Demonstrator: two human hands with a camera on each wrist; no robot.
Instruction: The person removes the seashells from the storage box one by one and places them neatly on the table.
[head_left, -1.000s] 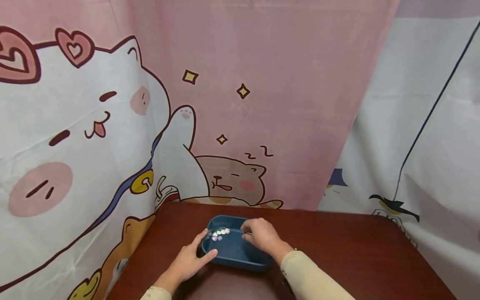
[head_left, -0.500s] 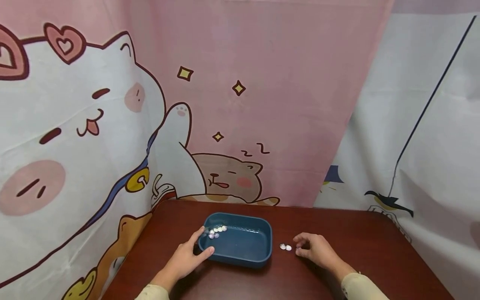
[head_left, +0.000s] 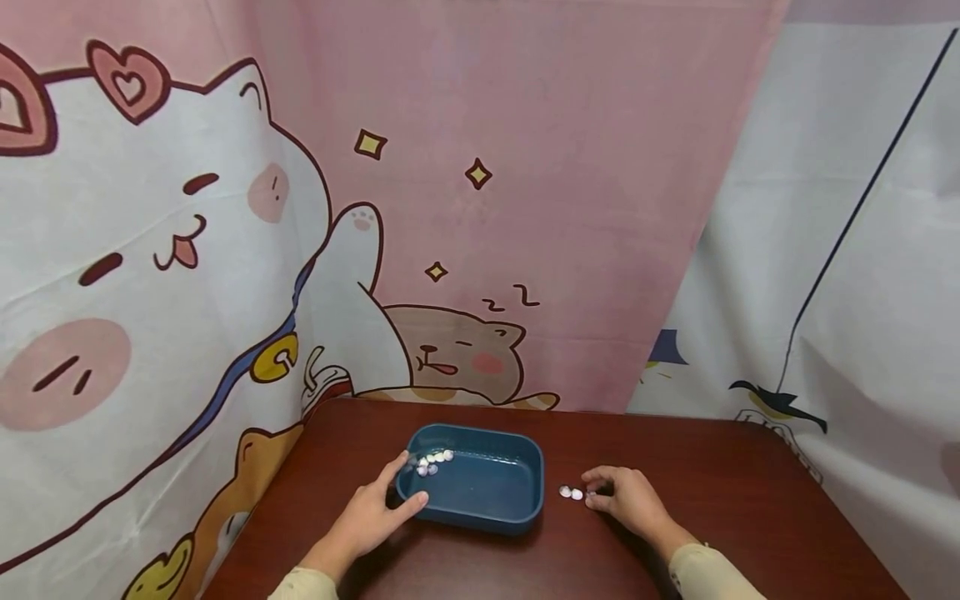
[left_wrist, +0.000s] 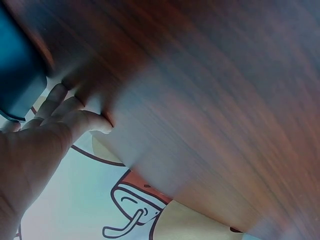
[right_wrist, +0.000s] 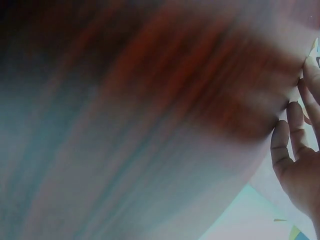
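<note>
On the left side of the dark red-brown, wood-grained bench (head_left: pixel 480 569), the person's left hand (head_left: pixel 372 510) rests as it did a second ago, fingers and thumb spread along the near-left rim of a deep-blue, rounded-rectangular tray (head_left: pixel 487 493); its grip is relaxed, steadying rather than clasping. Inside the tray, a cluster of small, roundish white and pale-lilac pieces (head_left: pixel 440 457) lies by the far-left corner, much as it did before. Past the tray's right end, two small, smooth, roundish white pieces (head_left: pixel 576 494) sit side by side on bare wood. Just right of them comes the main change: the person's right hand (head_left: pixel 628 498), over the tray a second ago, is down at this row and slightly nearer to it than half a second back, thumb and forefinger apparently pinching one small, pale-lilac piece (head_left: pixel 591 495), largely masked by the fingertips. I take this to mean that the work has passed from the tray to the row, with the pinched piece not yet released.
</note>
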